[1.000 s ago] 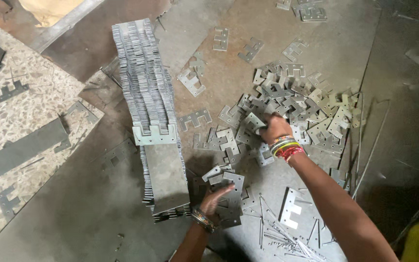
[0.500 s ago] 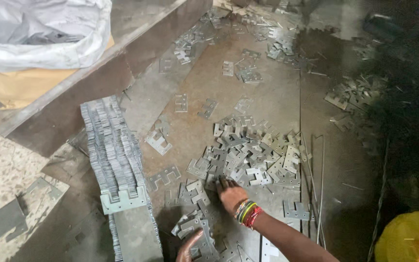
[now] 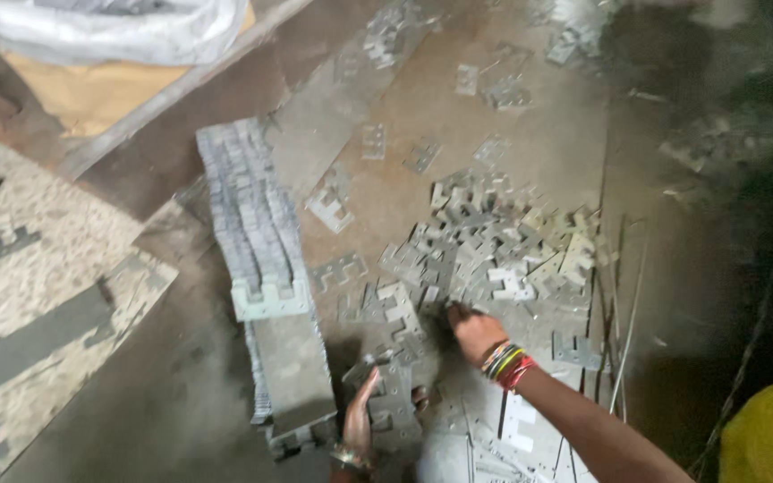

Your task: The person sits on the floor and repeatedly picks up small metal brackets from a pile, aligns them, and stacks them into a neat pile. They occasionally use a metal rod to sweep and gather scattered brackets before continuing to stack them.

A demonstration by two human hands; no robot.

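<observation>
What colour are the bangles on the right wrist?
The bangles are mixed: yellow, green, red and dark bands, seen in the head view.

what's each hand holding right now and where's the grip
The left hand holds a small stack of notched metal plates by its left edge. The right hand touches the loose plate pile; no clear grip.

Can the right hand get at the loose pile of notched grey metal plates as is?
Probably yes: the right hand already rests at the near edge of the loose pile of notched grey metal plates, with nothing lying between them.
</observation>
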